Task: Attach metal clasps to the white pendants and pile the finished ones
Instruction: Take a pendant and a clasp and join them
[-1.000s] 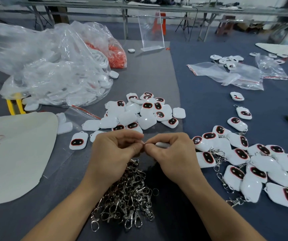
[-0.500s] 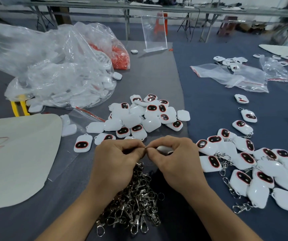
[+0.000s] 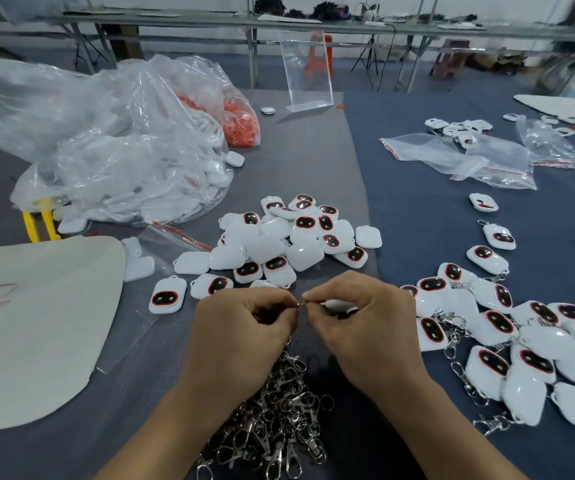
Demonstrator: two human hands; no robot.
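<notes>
Here, just below the middle of the frame, the left hand [image 3: 244, 334] and the right hand [image 3: 365, 327] meet fingertip to fingertip above the grey worktop [image 3: 314, 161]. The right hand has its fingers curled round a small rounded white plastic pendant [image 3: 339, 304], of which only a sliver shows beneath them. The left hand pinches a thin silver metal clasp ring [image 3: 301, 302] between thumb and forefinger, and the rest of that clasp is hidden under the palm. The ring sits right at the pendant's end, but whether it has passed through the loop is too small to tell. At the bottom centre, under the wrists, lies a tangled heap of silver lobster clasps [image 3: 279, 427]. In the centre, above the hands, is a pile of bare white pendants with dark red-rimmed faces [image 3: 289, 237], and at the right is a spread of finished pendants with clasps on [image 3: 504, 334]. The pendant looks light, rigid and glossy, so probably slippery. It is best held by its flat faces close to the loop, leaving the loop free. The ring looks stiff and springy and is best pinched beside its split. Clasps in the heap will likely snag one another when lifted.
</notes>
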